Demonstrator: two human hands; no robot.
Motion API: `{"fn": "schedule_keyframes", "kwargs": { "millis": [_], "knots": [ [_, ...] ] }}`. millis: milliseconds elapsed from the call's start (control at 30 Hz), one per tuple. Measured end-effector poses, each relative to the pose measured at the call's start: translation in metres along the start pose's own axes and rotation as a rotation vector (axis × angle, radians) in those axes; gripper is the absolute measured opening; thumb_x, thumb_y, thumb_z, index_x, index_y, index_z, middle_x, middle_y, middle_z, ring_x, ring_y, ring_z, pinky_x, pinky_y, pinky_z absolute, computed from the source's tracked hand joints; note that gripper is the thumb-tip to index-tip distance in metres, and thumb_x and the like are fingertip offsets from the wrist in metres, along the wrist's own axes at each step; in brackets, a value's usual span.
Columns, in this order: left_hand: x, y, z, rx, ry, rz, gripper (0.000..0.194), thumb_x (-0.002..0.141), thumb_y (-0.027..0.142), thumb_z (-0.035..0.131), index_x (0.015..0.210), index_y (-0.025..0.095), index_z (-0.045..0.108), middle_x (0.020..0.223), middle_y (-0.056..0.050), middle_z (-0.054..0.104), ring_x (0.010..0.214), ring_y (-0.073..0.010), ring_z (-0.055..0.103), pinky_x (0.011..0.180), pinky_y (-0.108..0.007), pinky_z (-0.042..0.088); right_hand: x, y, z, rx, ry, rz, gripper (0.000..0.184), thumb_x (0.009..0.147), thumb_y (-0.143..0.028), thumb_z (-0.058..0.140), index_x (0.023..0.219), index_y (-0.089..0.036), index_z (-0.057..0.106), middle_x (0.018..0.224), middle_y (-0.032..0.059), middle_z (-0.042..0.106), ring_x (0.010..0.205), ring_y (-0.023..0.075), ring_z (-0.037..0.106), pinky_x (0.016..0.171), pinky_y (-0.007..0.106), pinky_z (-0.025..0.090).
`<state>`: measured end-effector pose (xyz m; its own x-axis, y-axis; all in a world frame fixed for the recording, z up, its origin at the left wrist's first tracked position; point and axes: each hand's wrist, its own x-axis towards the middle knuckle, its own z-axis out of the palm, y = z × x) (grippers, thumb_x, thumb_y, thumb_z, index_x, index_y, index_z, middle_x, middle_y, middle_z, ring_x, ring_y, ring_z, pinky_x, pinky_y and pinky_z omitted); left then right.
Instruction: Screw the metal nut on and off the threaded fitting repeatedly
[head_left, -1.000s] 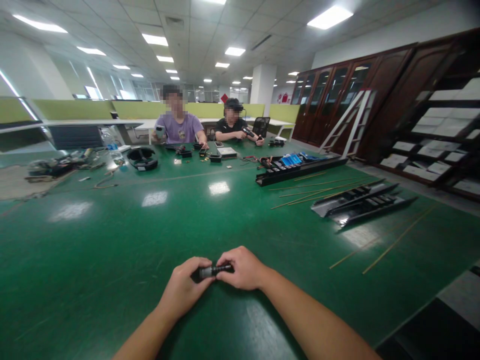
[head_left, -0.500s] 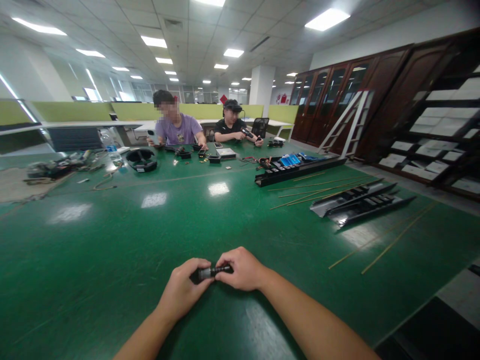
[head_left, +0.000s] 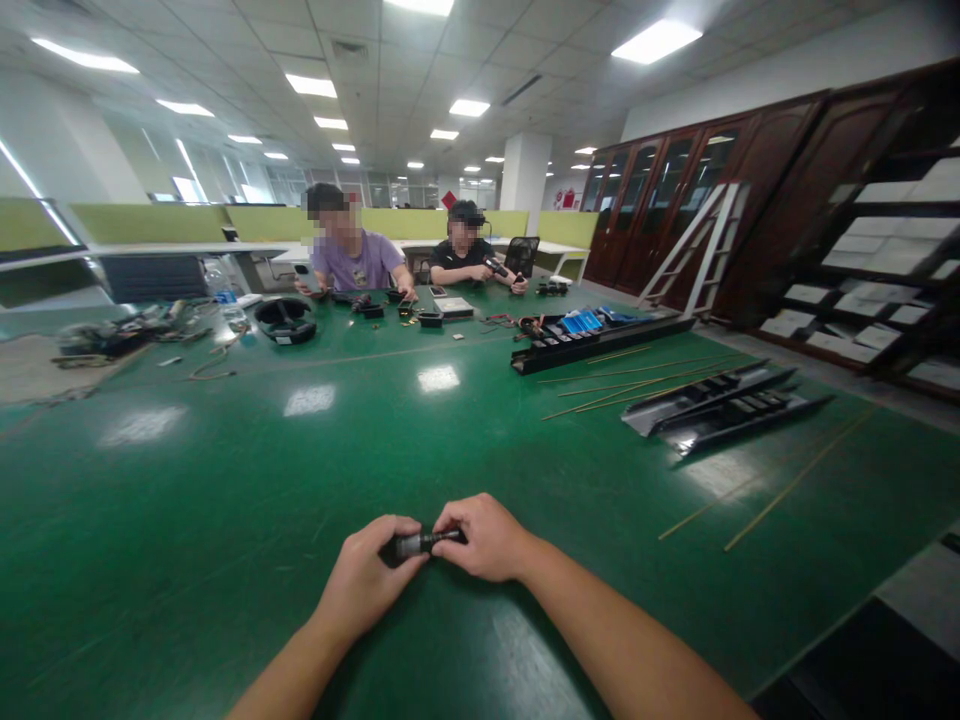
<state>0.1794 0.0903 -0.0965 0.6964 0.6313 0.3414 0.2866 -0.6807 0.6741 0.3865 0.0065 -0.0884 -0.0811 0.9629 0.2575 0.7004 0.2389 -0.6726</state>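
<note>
Low over the near part of the green table, a short black cylinder with a grey band, much like a small flashlight, lies crosswise between my hands. My left hand is closed around its thicker left end, thumb below and fingers above. The thumb and fingers of my right hand pinch its thinner, ringed right end. Both fingertips nearly meet at its middle. My fingers cover parts of the cylinder, so its two ends are partly hidden.
On the green table, black metal channels and thin yellowish rods lie to the right. A black headset sits at the far left. Two people sit across the table, handling small items. A white ladder leans by the cabinets.
</note>
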Motion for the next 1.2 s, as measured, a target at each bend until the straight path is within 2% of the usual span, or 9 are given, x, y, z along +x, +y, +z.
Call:
{"fn": "schedule_keyframes", "kwargs": {
  "millis": [433,1200],
  "knots": [
    [0.0000,0.0019,-0.0012,0.010,0.006,0.005,0.019,0.082,0.028,0.070,0.100,0.023,0.067,0.099,-0.004,0.071,0.093,-0.0209,0.068,0.084,-0.031,0.054,-0.0004,-0.0023,-0.0034,-0.018,0.011,0.029,0.017,0.075,-0.031,0.073,0.086,-0.020,0.069,0.075,0.0001,0.070,0.064,0.0133,0.060,0.057,0.022,0.037],
    [0.0000,0.0025,-0.0031,0.032,0.026,-0.005,0.022,0.082,0.028,0.069,0.103,0.023,0.067,0.103,-0.004,0.071,0.097,-0.0218,0.067,0.089,-0.035,0.054,-0.0027,0.0011,-0.0090,-0.020,0.018,0.046,0.015,0.076,-0.031,0.072,0.086,-0.020,0.068,0.078,0.0013,0.071,0.070,0.0145,0.063,0.064,0.023,0.043]
  ]
}}
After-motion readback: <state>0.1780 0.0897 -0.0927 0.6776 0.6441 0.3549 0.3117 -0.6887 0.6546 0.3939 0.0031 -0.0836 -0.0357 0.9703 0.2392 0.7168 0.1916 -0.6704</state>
